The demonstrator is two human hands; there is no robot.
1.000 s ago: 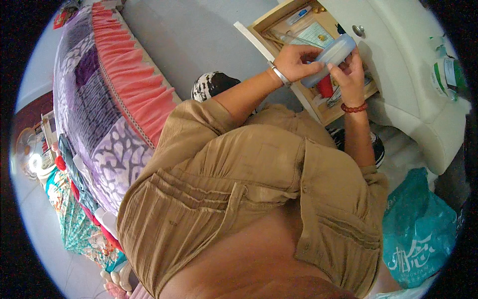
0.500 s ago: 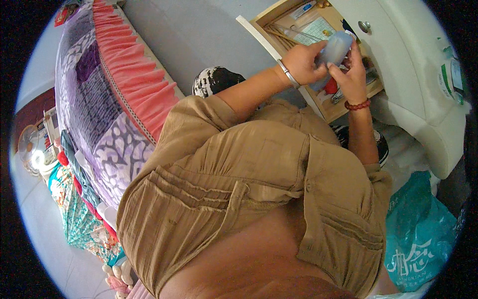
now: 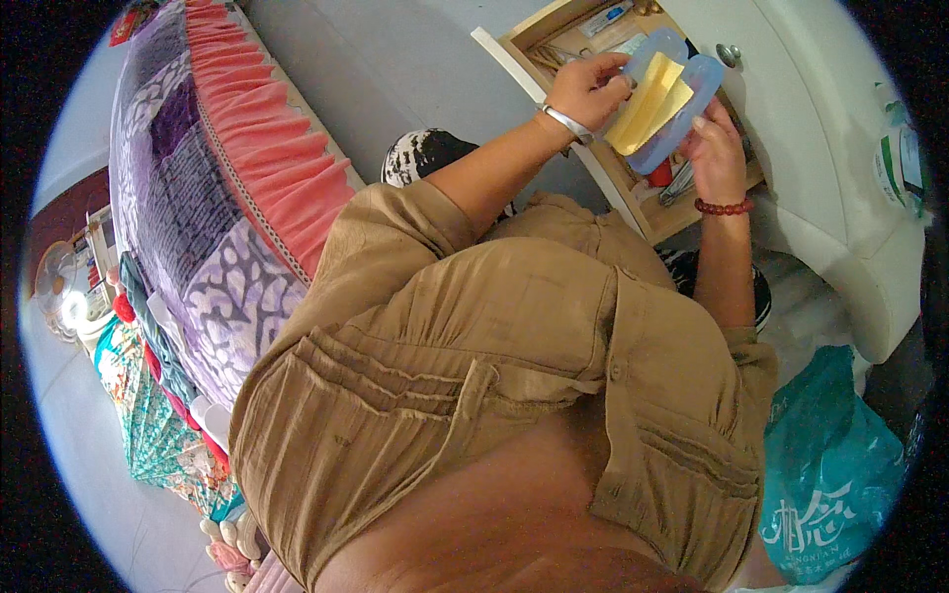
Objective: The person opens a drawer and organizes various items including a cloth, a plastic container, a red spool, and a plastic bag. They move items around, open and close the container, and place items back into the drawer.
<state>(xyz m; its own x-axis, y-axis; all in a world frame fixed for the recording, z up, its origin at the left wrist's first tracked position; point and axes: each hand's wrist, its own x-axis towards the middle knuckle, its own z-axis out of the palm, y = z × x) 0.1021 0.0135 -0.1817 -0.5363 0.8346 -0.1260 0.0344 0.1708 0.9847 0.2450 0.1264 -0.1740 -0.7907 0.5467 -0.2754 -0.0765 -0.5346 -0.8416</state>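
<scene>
A translucent blue plastic case [image 3: 704, 81] lies hinged open between my hands, above a pulled-out drawer. Inside it shows a folded yellow sheet [image 3: 647, 107]; whether it is cloth or paper I cannot tell. My left hand [image 3: 590, 91] grips the left half of the case, thumb and fingers closed at its edge. On the other side my right hand [image 3: 719, 158] supports the right half, its fingers partly hidden behind it. Under the case, the wooden drawer [image 3: 514, 57] holds small items, among them a red object [image 3: 660, 176] and some metal pieces.
The drawer's white cabinet [image 3: 811, 128] with a round knob [image 3: 729, 55] stands at the right. A teal plastic bag [image 3: 830, 435] lies at the lower right. On the left is a bed with a pink ruffled skirt [image 3: 247, 109] and purple patterned cover [image 3: 188, 158].
The blue case was closed between both hands and is now opened out, showing the yellow sheet. My hands have moved apart, the right one slightly lower.
</scene>
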